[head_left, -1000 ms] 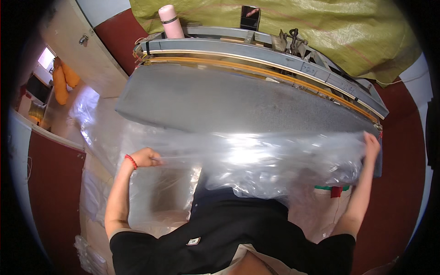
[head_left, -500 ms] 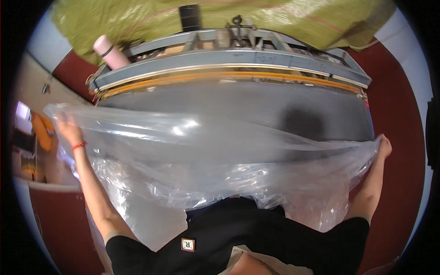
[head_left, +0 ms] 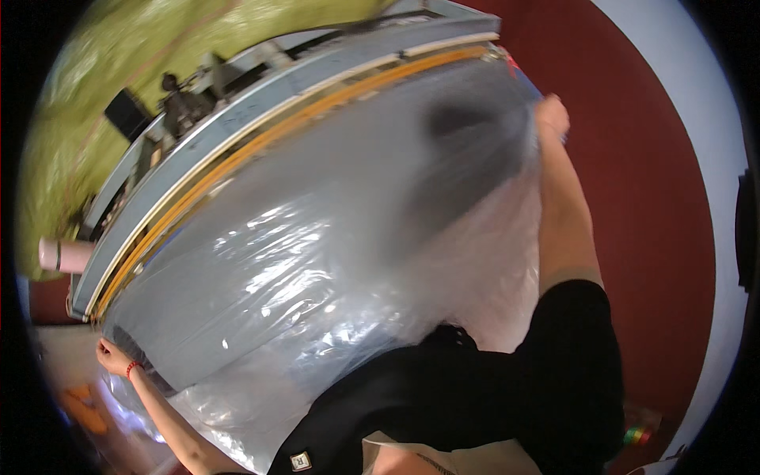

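A clear plastic sheet (head_left: 285, 273) stretches between my hands, lying over a broad grey work surface (head_left: 372, 119) and hanging toward my body. At the near left corner of the surface, my left hand (head_left: 115, 358) is closed on the sheet's edge. My right hand (head_left: 552, 119), farther up at the right edge of the surface, grips the sheet's other side in a closed fist. Wrinkles and bright glints run across the middle of the sheet, and a dark shadow falls on the right part.
Behind the surface runs a blue-grey metal frame (head_left: 237, 115) with an orange bar (head_left: 261, 146) along it. A pink cylindrical bottle (head_left: 70, 256) sits at its left end. A black rectangular object (head_left: 128, 114) rests by a yellow-green tarp (head_left: 71, 158). Dark red floor (head_left: 641, 237) lies to the right.
The view has turned, tilting the frame. The sheet has come down and forward over the grey surface. My right hand is now by the far right corner, my left at the left edge.
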{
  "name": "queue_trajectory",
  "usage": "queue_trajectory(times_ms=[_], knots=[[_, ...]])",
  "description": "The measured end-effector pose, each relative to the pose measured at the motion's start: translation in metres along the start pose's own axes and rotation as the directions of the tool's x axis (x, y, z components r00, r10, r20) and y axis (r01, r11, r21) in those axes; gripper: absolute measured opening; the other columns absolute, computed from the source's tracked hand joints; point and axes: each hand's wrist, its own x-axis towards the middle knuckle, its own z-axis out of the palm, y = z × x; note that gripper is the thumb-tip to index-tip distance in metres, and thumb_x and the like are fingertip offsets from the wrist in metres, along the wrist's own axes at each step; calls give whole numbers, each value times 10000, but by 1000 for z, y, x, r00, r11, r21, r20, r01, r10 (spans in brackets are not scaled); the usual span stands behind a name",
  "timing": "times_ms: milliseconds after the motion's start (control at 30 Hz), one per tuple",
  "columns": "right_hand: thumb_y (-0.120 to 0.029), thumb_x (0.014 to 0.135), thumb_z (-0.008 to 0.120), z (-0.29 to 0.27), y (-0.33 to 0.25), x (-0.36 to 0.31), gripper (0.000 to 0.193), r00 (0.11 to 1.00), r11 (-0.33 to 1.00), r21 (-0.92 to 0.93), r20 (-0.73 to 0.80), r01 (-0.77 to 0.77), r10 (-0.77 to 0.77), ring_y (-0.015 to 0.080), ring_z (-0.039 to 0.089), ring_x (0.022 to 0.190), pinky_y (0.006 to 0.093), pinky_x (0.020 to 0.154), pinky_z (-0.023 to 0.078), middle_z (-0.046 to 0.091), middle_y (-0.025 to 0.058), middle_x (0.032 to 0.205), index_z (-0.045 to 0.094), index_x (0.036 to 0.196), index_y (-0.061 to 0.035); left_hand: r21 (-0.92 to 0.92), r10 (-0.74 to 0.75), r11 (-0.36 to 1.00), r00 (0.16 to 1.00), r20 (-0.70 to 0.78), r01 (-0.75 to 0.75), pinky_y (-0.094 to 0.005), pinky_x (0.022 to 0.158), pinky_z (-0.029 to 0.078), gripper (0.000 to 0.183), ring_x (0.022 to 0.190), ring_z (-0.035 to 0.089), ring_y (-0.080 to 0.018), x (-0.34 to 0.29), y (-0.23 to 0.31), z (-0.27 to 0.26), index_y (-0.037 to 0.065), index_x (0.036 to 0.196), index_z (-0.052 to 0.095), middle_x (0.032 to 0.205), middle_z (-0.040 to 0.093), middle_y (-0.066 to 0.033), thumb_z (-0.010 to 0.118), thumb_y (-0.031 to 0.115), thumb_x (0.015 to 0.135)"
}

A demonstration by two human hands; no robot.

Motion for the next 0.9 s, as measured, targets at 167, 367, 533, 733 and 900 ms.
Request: queue_trajectory(times_ms=[167, 367, 533, 733, 900], knots=[[-157, 829, 408, 12, 3, 9, 237, 1000, 999, 51, -17, -14, 15, 305, 602, 884, 407, 742, 482, 616, 171, 935, 582, 933, -36, -853, 574, 378, 631, 522, 361, -255, 709, 423, 238, 802, 558, -138, -165, 300, -93, 26, 978, 568, 944, 593, -86, 540, 222, 845], [-178, 818, 425, 14, 14, 8, 216, 999, 994, 110, -33, 17, -13, 304, 611, 838, 397, 718, 485, 624, 165, 886, 560, 901, -31, -678, 873, 434, -464, 152, 594, -292, 926, 366, 445, 1093, 472, -203, -376, 476, -197, 7, 1219, 429, 1197, 490, -123, 558, 157, 820], [-169, 815, 429, 12, 13, 7, 206, 999, 987, 157, -23, 33, -29, 303, 611, 841, 400, 719, 485, 623, 171, 882, 558, 902, -34, -982, 966, 188, -182, 182, 20, -270, 890, 377, 633, 1027, 505, -216, -494, 487, -180, 1, 1298, 292, 1147, 515, -162, 611, 198, 788], [-144, 826, 419, 0, 6, -1, 195, 998, 987, 153, 8, 55, -57, 289, 616, 841, 385, 717, 493, 628, 158, 884, 554, 912, -33, -528, 865, 366, -490, -112, 766, -271, 715, 464, 355, 761, 601, -160, -337, 448, -229, -69, 964, 584, 780, 629, -113, 682, 157, 708], [-172, 855, 388, -10, 21, 1, 240, 998, 995, 84, 6, 59, -60, 299, 598, 896, 410, 740, 485, 617, 156, 938, 574, 945, -50, -819, 945, -130, 320, 69, 559, -364, 787, 455, 584, 867, 566, -304, -241, 299, -224, -40, 1135, 456, 955, 572, -194, 539, 399, 760]])
